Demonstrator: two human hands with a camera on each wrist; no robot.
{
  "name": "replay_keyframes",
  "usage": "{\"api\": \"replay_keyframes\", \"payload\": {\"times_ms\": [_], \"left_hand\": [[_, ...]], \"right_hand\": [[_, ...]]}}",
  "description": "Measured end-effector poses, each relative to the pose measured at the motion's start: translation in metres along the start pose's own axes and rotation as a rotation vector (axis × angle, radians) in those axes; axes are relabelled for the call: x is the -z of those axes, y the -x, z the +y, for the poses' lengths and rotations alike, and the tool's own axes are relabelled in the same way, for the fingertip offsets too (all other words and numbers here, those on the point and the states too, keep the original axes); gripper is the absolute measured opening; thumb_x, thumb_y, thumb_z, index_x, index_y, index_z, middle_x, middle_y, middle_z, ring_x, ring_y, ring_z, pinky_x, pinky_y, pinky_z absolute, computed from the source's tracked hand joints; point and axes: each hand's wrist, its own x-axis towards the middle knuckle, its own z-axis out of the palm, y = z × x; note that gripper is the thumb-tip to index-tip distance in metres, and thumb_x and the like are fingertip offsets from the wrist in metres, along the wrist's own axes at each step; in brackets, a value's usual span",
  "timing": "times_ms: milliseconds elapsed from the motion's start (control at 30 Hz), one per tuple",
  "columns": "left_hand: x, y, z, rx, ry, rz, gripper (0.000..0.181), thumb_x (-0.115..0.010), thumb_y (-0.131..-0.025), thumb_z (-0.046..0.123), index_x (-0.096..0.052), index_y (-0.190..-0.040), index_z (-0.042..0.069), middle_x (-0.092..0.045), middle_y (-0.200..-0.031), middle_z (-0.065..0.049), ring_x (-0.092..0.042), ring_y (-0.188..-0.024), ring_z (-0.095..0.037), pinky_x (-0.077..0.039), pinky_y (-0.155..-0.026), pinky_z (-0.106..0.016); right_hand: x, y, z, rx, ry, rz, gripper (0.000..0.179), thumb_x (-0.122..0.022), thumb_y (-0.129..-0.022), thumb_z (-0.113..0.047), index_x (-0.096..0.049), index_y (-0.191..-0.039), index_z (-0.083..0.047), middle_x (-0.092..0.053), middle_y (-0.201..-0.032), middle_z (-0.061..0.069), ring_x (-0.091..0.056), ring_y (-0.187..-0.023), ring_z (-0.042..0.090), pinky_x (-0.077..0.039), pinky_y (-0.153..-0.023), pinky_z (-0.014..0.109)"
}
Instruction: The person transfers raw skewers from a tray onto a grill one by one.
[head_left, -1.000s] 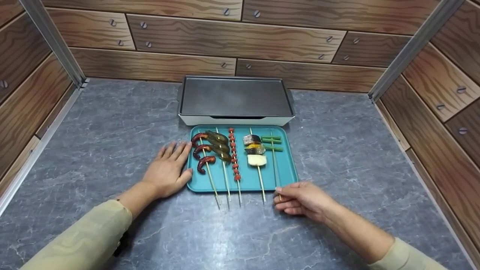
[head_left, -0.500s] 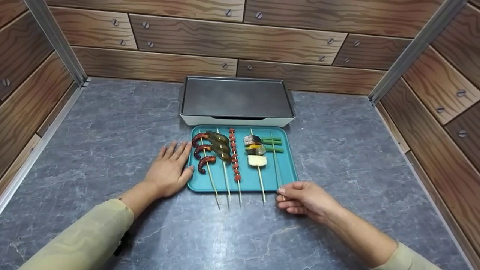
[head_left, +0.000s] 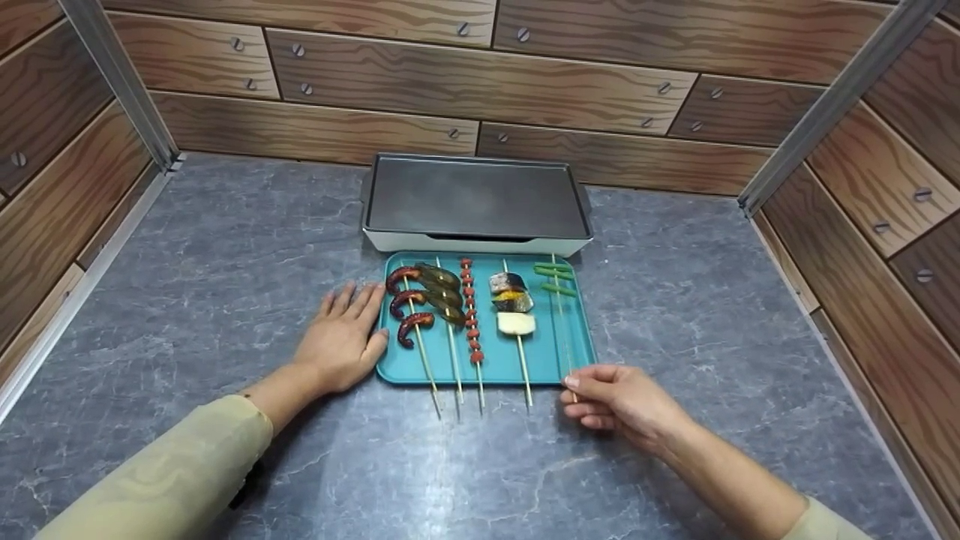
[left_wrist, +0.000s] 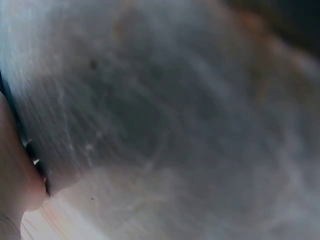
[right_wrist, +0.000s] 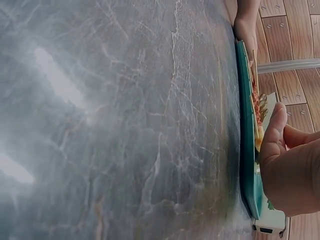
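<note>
A teal tray holds several skewers with their bare ends over its near rim. My right hand pinches the near end of a skewer of green stalk pieces between thumb and fingers, at the tray's near right corner. My left hand lies with straight fingers on the counter, along the tray's left edge. Closest to it is a skewer of dark red tentacles, beside one of brownish-green pieces. Small red pieces fill the middle skewer. Silvery fish chunks and a white block share another.
Directly behind the tray stands a tabletop griddle with a flat dark plate and white base. Wood-patterned walls close in the back and sides of the grey marbled counter.
The green-stalk skewer has shifted to the right and farther back, its green pieces now nearer the tray's far right corner. My right hand has moved slightly right with it. My left hand stays put.
</note>
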Motion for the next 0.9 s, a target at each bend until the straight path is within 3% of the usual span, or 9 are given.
{"api": "replay_keyframes", "payload": {"times_ms": [500,900], "left_hand": [[0.000,0.000,0.001,-0.001,-0.004,-0.001,0.072,-0.036,-0.111,0.042,-0.018,-0.170,0.006,-0.024,-0.173,-0.017,-0.012,-0.161,-0.043,-0.007,-0.130,-0.060],[-0.001,0.001,0.000,-0.001,-0.028,0.010,0.072,-0.037,-0.111,0.041,-0.018,-0.170,0.006,-0.024,-0.173,-0.017,-0.014,-0.160,-0.044,-0.007,-0.130,-0.060]], "right_hand": [[0.005,0.016,-0.016,0.086,0.116,0.046,0.027,-0.075,-0.101,-0.017,-0.070,-0.117,0.003,-0.079,-0.096,0.010,-0.078,-0.080,0.014,-0.063,-0.069,0.025],[0.005,-0.006,-0.056,0.134,0.153,0.110,0.027,-0.074,-0.101,-0.014,-0.068,-0.121,0.005,-0.078,-0.099,0.012,-0.077,-0.081,0.016,-0.065,-0.074,0.029]]}}
